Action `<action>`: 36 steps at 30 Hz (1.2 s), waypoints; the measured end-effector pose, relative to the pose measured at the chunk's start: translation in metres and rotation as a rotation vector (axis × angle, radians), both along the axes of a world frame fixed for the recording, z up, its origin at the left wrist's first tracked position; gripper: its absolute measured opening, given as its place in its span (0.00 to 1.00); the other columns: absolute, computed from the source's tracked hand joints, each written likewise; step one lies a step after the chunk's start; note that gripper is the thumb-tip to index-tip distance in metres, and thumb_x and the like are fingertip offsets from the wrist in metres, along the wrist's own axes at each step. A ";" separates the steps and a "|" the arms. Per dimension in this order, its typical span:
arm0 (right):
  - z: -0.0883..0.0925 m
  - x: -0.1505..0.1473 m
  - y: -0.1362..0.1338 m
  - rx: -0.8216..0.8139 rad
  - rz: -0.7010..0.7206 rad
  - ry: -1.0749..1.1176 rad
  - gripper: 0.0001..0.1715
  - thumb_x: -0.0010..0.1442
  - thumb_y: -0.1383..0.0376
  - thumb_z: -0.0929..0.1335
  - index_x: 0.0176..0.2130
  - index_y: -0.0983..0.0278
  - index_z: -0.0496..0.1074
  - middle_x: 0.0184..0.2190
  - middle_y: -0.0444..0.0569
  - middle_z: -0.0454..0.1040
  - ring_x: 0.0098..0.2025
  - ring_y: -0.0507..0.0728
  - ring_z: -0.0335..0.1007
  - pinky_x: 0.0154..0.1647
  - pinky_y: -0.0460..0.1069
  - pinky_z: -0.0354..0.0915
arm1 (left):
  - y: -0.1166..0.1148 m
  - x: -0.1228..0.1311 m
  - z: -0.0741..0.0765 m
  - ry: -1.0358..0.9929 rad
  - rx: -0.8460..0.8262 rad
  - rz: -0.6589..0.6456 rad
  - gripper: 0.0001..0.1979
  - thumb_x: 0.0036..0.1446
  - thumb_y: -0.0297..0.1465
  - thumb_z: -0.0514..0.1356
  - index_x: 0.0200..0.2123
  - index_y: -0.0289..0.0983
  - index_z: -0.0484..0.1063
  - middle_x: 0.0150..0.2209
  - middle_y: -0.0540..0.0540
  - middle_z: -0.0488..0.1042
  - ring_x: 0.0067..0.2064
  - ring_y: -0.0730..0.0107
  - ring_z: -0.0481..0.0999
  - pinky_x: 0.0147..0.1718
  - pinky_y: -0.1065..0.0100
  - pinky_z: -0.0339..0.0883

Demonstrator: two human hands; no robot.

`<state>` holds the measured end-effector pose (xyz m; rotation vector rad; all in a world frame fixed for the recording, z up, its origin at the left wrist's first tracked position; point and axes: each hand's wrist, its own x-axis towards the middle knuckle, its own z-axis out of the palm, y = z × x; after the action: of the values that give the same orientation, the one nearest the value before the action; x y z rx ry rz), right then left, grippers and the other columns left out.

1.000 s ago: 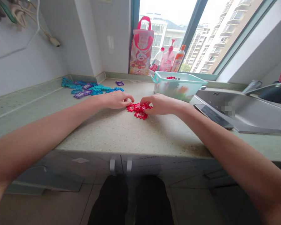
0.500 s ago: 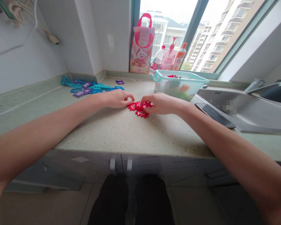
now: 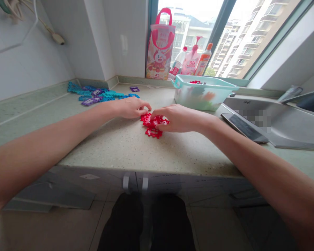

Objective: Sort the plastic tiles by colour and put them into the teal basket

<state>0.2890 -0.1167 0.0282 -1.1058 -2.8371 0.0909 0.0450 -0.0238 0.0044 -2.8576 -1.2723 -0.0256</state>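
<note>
Several red plastic pieces (image 3: 154, 132) lie in a small heap on the speckled countertop (image 3: 120, 150), between my two hands. My right hand (image 3: 175, 118) curves over the right side of the heap, with its thumb and fingers closed round red pieces. At the heap's upper left edge is my left hand (image 3: 134, 107), its fingers bent and apart, the fingertips beside the red pieces. Blue and turquoise pieces (image 3: 112, 94) with purple pieces (image 3: 90, 101) among them are spread behind my left forearm. A single purple piece (image 3: 134, 89) lies near the back.
A pale green tub (image 3: 199, 96) holding pieces stands behind my right hand. A phone (image 3: 243, 127) rests by the steel sink (image 3: 285, 125). A pink bag (image 3: 161, 52), a clear bottle (image 3: 178, 64), a pump bottle (image 3: 191, 62) and an orange-capped bottle (image 3: 204, 60) stand at the window.
My right hand has moved slightly left and toward me over the heap. The red pieces have shifted left, and one now lies nearer the front edge. The view has tilted a little.
</note>
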 end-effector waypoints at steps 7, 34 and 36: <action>-0.003 0.004 0.006 -0.004 0.041 0.044 0.05 0.71 0.65 0.70 0.44 0.63 0.78 0.35 0.50 0.80 0.33 0.55 0.66 0.38 0.52 0.55 | 0.001 -0.002 0.000 -0.007 0.015 -0.017 0.23 0.72 0.39 0.54 0.63 0.45 0.81 0.45 0.45 0.86 0.41 0.63 0.81 0.40 0.68 0.66; -0.009 0.009 0.017 0.004 0.053 0.069 0.08 0.70 0.62 0.71 0.46 0.60 0.81 0.34 0.46 0.80 0.33 0.54 0.68 0.39 0.50 0.56 | -0.002 -0.001 0.001 -0.014 -0.003 -0.024 0.24 0.71 0.38 0.55 0.64 0.45 0.81 0.44 0.46 0.86 0.44 0.61 0.82 0.43 0.67 0.66; -0.008 0.008 0.016 0.001 0.044 0.064 0.07 0.70 0.62 0.71 0.45 0.60 0.81 0.34 0.46 0.80 0.33 0.54 0.68 0.39 0.51 0.56 | -0.002 0.000 0.001 -0.008 0.002 -0.024 0.24 0.72 0.38 0.54 0.64 0.44 0.81 0.44 0.45 0.86 0.43 0.62 0.81 0.41 0.67 0.65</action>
<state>0.2973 -0.1007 0.0201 -1.0211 -2.8052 0.1262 0.0448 -0.0261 0.0054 -2.8741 -1.2389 -0.0386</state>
